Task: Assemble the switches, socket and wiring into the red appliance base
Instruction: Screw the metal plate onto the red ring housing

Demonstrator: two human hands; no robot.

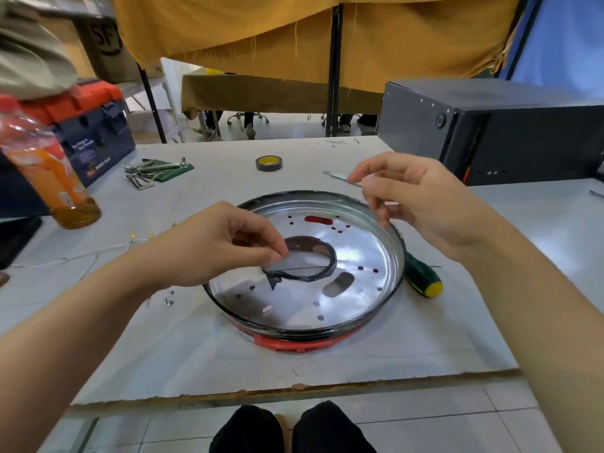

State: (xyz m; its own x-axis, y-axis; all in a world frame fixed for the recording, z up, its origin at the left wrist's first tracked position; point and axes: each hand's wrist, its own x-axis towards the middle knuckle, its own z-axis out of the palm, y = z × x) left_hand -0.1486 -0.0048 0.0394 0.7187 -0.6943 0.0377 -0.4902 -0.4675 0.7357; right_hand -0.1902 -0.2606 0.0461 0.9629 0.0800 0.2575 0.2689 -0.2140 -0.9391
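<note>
The red base (pixel 304 343) sits mid-table (pixel 163 348) under a shiny perforated plate (pixel 359 256), and the step in hand looks like threading a thin wire (pixel 300 268) across its taped centre hole: the left hand (pixel 215 246) pinches it at the hole's edge, while the right hand (pixel 421 197), fingers loosely curled over the far rim, seems to pinch something fine (I cannot tell what). Next the wire needs guiding through a slot without snagging the tape; the screwdriver (pixel 421 279) touches the rim, with the tape roll (pixel 268 163), hex keys (pixel 143 178), bottle (pixel 49 171) and loose screws (pixel 169 297) lying apart.

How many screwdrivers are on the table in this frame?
1 that I can identify: a green-and-yellow-handled screwdriver lying right of the red appliance base, its shaft hidden behind the rim. Others may be hidden by the hands.
</note>
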